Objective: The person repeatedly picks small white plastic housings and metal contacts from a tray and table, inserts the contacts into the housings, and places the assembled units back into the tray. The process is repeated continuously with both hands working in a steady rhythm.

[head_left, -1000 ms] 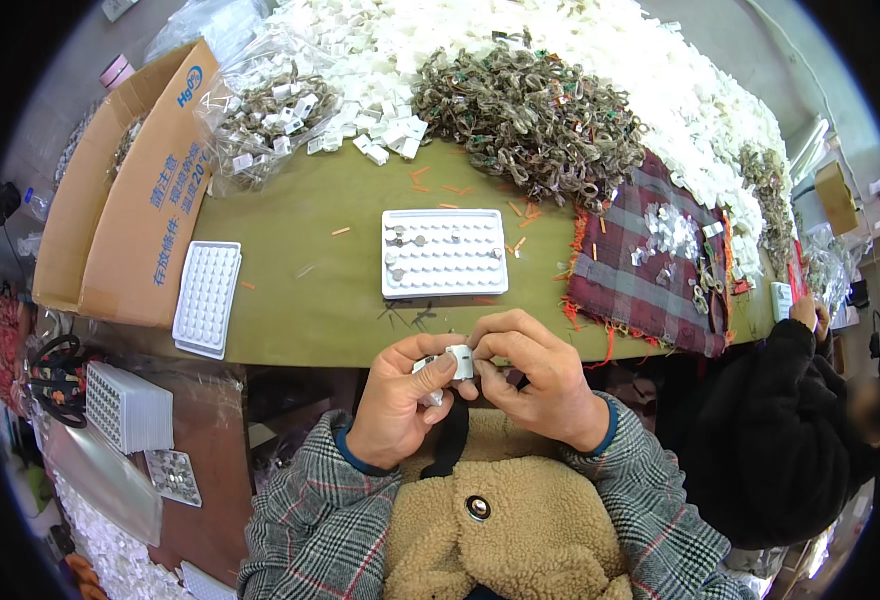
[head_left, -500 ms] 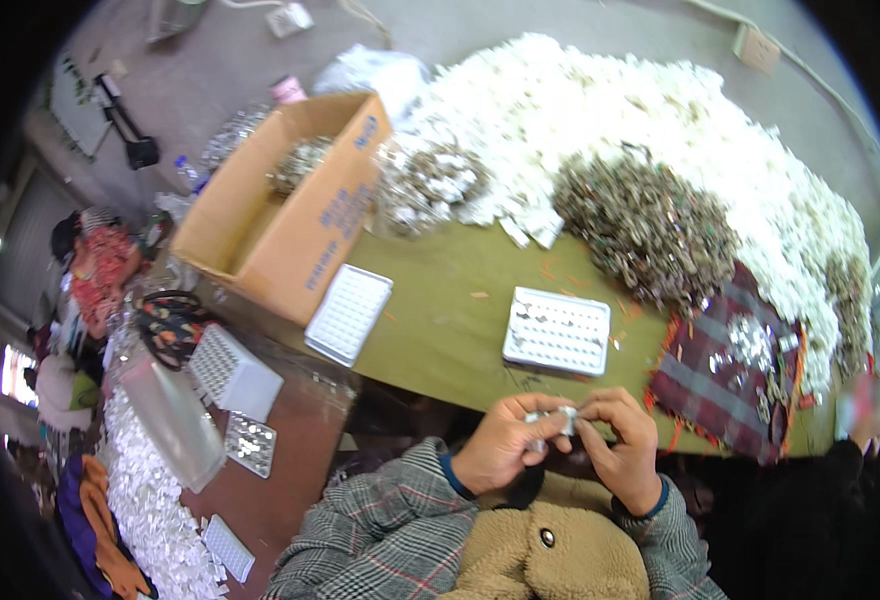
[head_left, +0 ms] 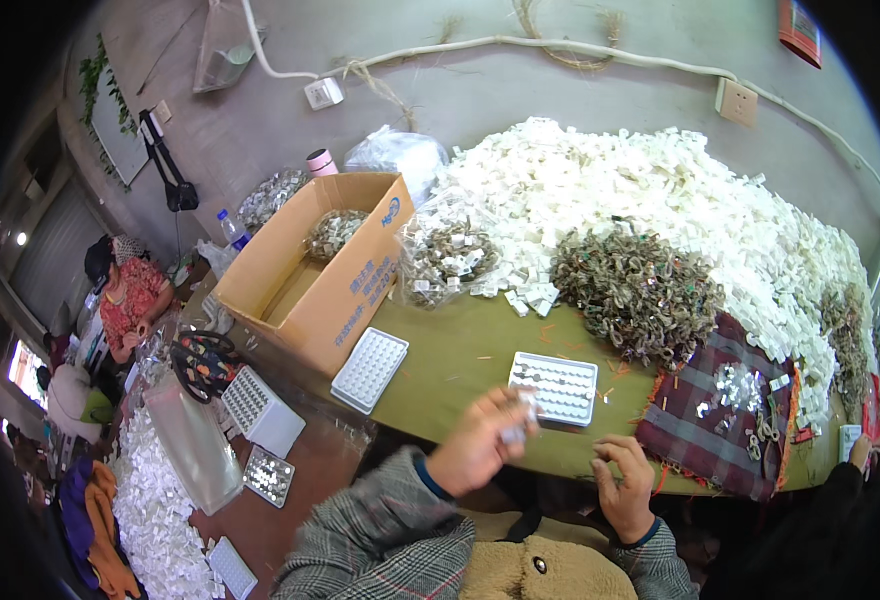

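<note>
My left hand [head_left: 480,445], smeared a little by motion, is closed around one or more small whitish pieces [head_left: 515,432], whose kind I cannot make out. It is raised at the table's front edge, by the lower left corner of a white tray [head_left: 582,413] with rows of round hollows. Small dark and shiny bits sit in the tray's upper rows. Apart from the left, my right hand [head_left: 625,487] hangs before the table edge, fingers loosely bent and thumb apart, with nothing seen in it. A second white tray [head_left: 370,370] lies farther left.
A cardboard box [head_left: 320,290] stands at the left beside a clear bag [head_left: 450,255]. Behind are a heap of white pieces [head_left: 610,180] and a grey-brown pile [head_left: 640,290]. A plaid cloth [head_left: 705,420] holds shiny bits and scissors [head_left: 760,435]. Another person [head_left: 135,300] is far left.
The hands have come apart. My left hand has moved up and left toward the tray with the small pieces; my right hand has dropped away, emptied. The view has tilted upward.
</note>
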A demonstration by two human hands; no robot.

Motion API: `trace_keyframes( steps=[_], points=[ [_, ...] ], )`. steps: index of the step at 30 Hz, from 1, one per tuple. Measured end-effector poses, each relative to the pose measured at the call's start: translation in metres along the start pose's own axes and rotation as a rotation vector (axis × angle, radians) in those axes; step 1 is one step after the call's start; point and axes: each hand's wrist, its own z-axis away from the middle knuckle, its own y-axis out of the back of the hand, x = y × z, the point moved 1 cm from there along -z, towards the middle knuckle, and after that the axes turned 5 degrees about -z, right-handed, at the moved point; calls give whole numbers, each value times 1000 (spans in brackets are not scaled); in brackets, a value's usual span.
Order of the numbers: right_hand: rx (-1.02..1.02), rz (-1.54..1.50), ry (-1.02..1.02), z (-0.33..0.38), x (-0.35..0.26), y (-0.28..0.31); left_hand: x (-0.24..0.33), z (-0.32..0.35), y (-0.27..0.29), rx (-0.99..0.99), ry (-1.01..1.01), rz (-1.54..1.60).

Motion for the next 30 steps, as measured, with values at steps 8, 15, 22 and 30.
trace_keyframes(
  steps=[8,15,22,30],
  points=[
    [114,59,-76,15,41,10,187,-116,13,350,-350,-506],
    [109,97,-50,16,49,8,120,-161,43,171,-393,-1426],
    [151,104,26,18,50,9,75,-198,60,240,-668,-1975],
    [100,9,-39,13,45,15,79,-199,85,200,-689,-1992]
  ],
)
